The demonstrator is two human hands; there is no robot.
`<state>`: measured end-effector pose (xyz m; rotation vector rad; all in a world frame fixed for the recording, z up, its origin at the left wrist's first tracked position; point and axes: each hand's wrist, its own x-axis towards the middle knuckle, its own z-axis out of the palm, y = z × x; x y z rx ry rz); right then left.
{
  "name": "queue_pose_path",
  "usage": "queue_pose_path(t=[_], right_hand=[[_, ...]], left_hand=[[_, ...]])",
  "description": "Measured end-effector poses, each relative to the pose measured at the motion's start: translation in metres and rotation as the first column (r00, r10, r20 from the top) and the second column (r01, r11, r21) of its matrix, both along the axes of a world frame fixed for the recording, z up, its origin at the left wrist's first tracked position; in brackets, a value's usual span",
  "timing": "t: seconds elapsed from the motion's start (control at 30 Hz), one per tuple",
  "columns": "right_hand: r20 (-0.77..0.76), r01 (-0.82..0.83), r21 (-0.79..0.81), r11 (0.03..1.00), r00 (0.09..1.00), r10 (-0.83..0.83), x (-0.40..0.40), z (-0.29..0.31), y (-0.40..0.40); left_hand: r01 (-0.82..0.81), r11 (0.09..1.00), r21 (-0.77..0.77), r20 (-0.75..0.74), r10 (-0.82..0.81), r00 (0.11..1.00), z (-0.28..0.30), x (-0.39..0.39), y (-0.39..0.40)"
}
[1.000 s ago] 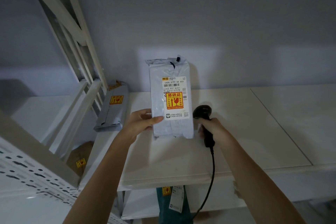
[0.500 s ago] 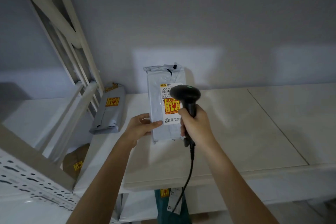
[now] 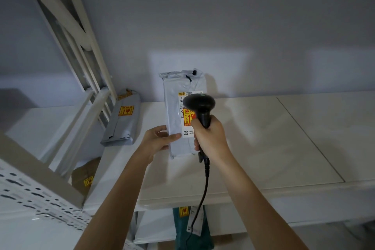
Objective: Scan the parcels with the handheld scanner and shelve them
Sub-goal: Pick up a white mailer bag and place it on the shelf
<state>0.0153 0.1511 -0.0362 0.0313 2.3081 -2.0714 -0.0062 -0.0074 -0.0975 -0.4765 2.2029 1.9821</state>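
While my right hand (image 3: pixel 211 138) wraps its fingers round the grip of the handheld scanner (image 3: pixel 199 107) and points its head at the label, my left hand (image 3: pixel 158 140) pinches the lower left edge of the grey parcel (image 3: pixel 174 119), thumb on the front face, holding it upright at the centre of the frame over the white shelf (image 3: pixel 263 138). I judge the task to be in the scanning step for this 1 parcel: the scanner head sits right in front of the barcode and covers part of the white label, and I cannot tell from here whether the read has registered. Shelving of this parcel is still to come. A 2nd grey parcel (image 3: pixel 121 122) with a yellow fragile sticker already lies on the same shelf at centre left, leaning against the white rack post (image 3: pixel 89 63), so at least 1 looks shelved. As for what the shelves hold, the lower tier at the bottom centre carries a teal parcel (image 3: pixel 192 227) with a tag, and a brown parcel (image 3: pixel 85 176) with a yellow sticker sits at lower left below the top shelf. The right stretch of the top shelf shows only bare board.
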Motion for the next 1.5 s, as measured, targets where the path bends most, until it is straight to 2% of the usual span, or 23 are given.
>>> queue_pose_path(t=[0.1, 0.2, 0.37, 0.47, 0.7, 0.9, 1.03, 1.1, 1.17, 1.2, 1.23, 1.3, 1.37, 1.5], right_hand=[[-0.027, 0.046, -0.001, 0.999, 0.999, -0.046, -0.005, -0.005, 0.008], [-0.02, 0.119, 0.075, 0.99, 0.993, -0.118, -0.022, -0.015, 0.023], [0.246, 0.104, 0.095, 0.99, 0.961, -0.125, -0.057, -0.042, 0.036], [0.342, 0.061, 0.101, 0.993, 0.935, -0.092, -0.064, -0.054, 0.035], [0.332, 0.052, 0.21, 0.976, 0.936, -0.121, -0.065, -0.062, 0.034], [0.402, 0.037, 0.256, 0.966, 0.905, -0.141, -0.063, -0.062, 0.039], [0.444, -0.03, 0.238, 0.971, 0.892, -0.081, -0.059, -0.064, 0.041], [0.38, 0.02, 0.272, 0.962, 0.916, -0.126, -0.057, -0.062, 0.046], [0.116, 0.238, 0.277, 0.931, 0.953, -0.278, -0.051, -0.054, 0.06], [-0.002, 0.328, 0.187, 0.926, 0.943, -0.334, -0.043, -0.044, 0.068], [-0.043, 0.344, 0.071, 0.936, 0.939, -0.341, -0.035, -0.033, 0.077], [-0.033, 0.219, -0.106, 0.97, 0.974, -0.224, -0.018, -0.018, 0.097], [-0.061, 0.168, -0.133, 0.977, 0.982, -0.177, -0.003, -0.016, 0.123], [-0.106, 0.354, -0.114, 0.928, 0.924, -0.366, 0.023, -0.011, 0.182]], left_hand=[[-0.012, 1.0, 0.024, -0.004, 0.013, 1.0, 0.001, 0.0, -0.002], [-0.043, 0.999, 0.017, -0.012, 0.043, 0.999, 0.002, 0.001, -0.009], [-0.055, 0.998, 0.034, -0.026, 0.056, 0.998, 0.009, 0.001, -0.016], [-0.031, 0.997, 0.068, -0.051, 0.034, 0.998, 0.017, 0.001, -0.014], [0.072, 0.991, 0.112, -0.14, -0.056, 0.989, 0.026, -0.001, -0.003], [0.127, 0.99, 0.052, -0.201, -0.115, 0.973, 0.028, -0.012, 0.004], [0.144, 0.989, 0.036, -0.213, -0.133, 0.968, 0.029, -0.017, 0.004], [0.155, 0.987, 0.047, -0.225, -0.141, 0.964, 0.033, -0.018, 0.008], [0.182, 0.982, 0.051, -0.234, -0.165, 0.958, 0.037, -0.017, 0.019], [0.201, 0.978, 0.056, -0.237, -0.183, 0.954, 0.04, -0.017, 0.027], [0.224, 0.972, 0.065, -0.242, -0.202, 0.949, 0.042, -0.015, 0.036], [0.271, 0.958, 0.088, -0.254, -0.242, 0.937, 0.049, -0.011, 0.06], [0.318, 0.942, 0.107, -0.266, -0.281, 0.922, 0.056, -0.006, 0.089], [0.403, 0.909, 0.104, -0.29, -0.36, 0.887, 0.071, 0.008, 0.155]])
